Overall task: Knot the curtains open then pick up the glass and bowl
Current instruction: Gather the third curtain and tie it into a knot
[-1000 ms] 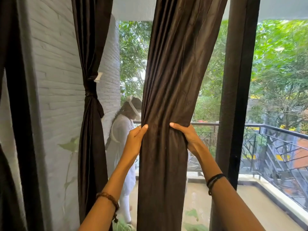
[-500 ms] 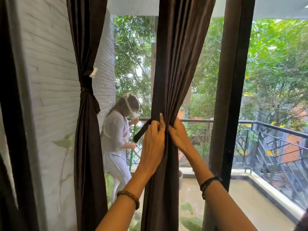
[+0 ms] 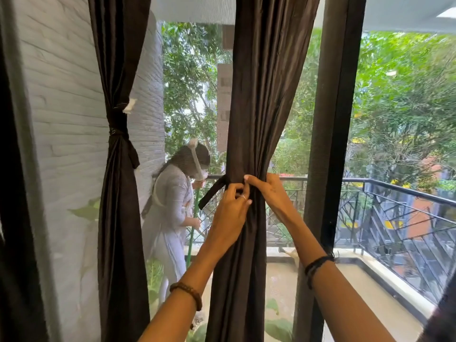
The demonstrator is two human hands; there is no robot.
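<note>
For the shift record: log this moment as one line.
step: tying middle curtain | left hand: pinches tie strap | right hand: grips gathered curtain | left curtain: already tied | glass, bowl: not in view

I can't see the glass or the bowl from here. The middle curtain point(image 3: 261, 107) runs off the top and bottom edges, so its rod and hem are out of sight. My left hand point(image 3: 230, 213) covers the spot where the dark strap point(image 3: 212, 193) meets the cloth, and my right hand point(image 3: 267, 191) hides its far end, so I can't tell if a knot exists. The person on the balcony point(image 3: 170, 208) is hazy behind the screen, feet hidden.
</note>
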